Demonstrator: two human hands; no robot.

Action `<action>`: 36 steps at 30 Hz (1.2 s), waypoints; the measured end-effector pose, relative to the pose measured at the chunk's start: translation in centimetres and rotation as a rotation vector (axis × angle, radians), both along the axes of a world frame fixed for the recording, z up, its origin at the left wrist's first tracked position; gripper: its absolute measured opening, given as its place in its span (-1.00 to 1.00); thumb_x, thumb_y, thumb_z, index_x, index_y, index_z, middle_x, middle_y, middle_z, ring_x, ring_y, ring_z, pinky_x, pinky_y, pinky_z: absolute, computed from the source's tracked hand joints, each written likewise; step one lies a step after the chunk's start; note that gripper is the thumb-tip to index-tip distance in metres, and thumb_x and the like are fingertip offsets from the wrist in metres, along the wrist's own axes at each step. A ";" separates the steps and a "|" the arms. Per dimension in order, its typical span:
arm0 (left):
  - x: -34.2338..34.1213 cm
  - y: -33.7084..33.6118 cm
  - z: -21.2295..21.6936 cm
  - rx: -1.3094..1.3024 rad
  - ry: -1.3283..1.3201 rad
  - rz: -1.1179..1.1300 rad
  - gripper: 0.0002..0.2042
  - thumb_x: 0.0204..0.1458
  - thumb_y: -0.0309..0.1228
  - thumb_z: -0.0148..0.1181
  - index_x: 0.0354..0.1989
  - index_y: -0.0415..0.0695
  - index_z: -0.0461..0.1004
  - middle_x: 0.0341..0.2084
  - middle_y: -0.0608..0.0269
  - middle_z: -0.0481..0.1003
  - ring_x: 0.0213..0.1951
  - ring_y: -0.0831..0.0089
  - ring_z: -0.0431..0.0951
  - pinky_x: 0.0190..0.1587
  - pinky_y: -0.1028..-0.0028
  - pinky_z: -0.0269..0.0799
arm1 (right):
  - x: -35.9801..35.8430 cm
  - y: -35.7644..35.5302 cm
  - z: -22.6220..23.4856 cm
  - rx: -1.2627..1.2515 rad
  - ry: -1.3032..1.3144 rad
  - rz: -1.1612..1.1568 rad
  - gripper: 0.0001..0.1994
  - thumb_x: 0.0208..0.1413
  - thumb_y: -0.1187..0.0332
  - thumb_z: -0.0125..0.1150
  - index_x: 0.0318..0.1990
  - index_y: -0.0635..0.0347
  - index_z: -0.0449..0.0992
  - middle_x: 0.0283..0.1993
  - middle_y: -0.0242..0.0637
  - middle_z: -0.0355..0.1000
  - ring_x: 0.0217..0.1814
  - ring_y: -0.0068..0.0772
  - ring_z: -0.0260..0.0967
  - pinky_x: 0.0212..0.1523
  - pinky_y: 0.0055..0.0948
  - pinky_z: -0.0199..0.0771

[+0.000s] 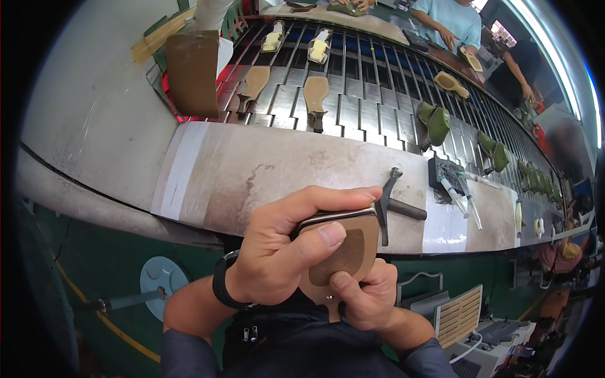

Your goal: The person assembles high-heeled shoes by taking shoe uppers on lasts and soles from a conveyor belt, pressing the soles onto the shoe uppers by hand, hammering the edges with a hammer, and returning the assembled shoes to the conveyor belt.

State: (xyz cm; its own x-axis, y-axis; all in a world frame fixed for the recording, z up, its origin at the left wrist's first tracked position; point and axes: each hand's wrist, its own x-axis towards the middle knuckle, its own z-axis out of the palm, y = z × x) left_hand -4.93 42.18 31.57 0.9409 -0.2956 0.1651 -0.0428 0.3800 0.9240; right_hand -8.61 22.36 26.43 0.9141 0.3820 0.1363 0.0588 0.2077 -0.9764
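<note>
Bare bench ledge (252,170) left of the hammer (394,201); syringes (460,198) crowd the right.

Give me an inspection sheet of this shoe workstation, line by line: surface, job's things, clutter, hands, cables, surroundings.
Surface: worn grey bench with white tape patches, in front of a slatted conveyor.
Job's things: tan shoe sole held in both hands; more soles and green shoes on the conveyor.
Clutter: hammer lying just beyond the sole; two glue syringes by a dark block.
Hands: left hand grips the sole, thumb on its face; right hand holds its lower end.
Cables: white cable at lower right.
Surroundings: co-worker in a light blue shirt across the conveyor.
</note>
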 end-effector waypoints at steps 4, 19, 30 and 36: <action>1.2 0.2 -0.3 0.099 -0.156 -0.116 -0.32 0.07 -0.37 0.36 0.40 -0.32 0.36 0.42 -0.17 0.37 0.40 0.20 0.43 0.42 0.24 0.34 | 0.2 0.0 0.8 0.076 0.119 -0.046 -0.79 0.42 0.36 0.27 -0.15 0.34 0.74 -0.32 -0.31 0.68 -0.32 -0.61 0.55 -0.32 -0.55 0.53; 4.6 -0.8 -1.3 -0.105 -0.108 -0.228 -0.28 0.50 0.08 -0.21 0.47 -0.40 0.22 0.47 -0.14 0.29 0.44 0.20 0.37 0.48 0.24 0.24 | 2.8 -1.8 0.8 -0.069 0.076 0.009 -0.56 0.48 0.15 0.12 -0.05 0.53 0.58 -0.24 0.07 0.65 -0.34 -0.15 0.68 -0.32 -0.28 0.74; 7.8 -0.1 -2.1 0.025 -0.262 -0.201 -0.27 0.48 0.06 -0.09 0.53 -0.37 0.15 0.43 -0.03 0.36 0.43 0.28 0.37 0.48 0.28 0.23 | 5.6 -1.7 1.8 0.050 0.185 -0.016 -0.60 0.49 0.22 0.09 0.01 0.54 0.57 -0.21 0.02 0.66 -0.37 -0.25 0.68 -0.33 -0.37 0.75; 7.5 0.9 -2.4 0.116 -0.360 -0.161 -0.20 0.43 0.08 0.02 0.57 -0.35 0.07 0.50 -0.11 0.26 0.49 0.20 0.28 0.51 0.28 0.13 | 5.3 -0.9 2.0 -0.042 0.095 -0.103 -0.64 0.48 0.24 0.13 -0.01 0.48 0.60 -0.22 -0.08 0.67 -0.33 -0.37 0.66 -0.27 -0.42 0.71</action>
State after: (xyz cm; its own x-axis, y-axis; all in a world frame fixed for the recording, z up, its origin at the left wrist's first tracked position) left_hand 2.62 43.05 29.22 0.7696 -0.4700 0.4322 -0.3196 0.3024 0.8980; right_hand -3.26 21.43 28.47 0.9569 0.2886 0.0330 -0.0154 0.1639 -0.9864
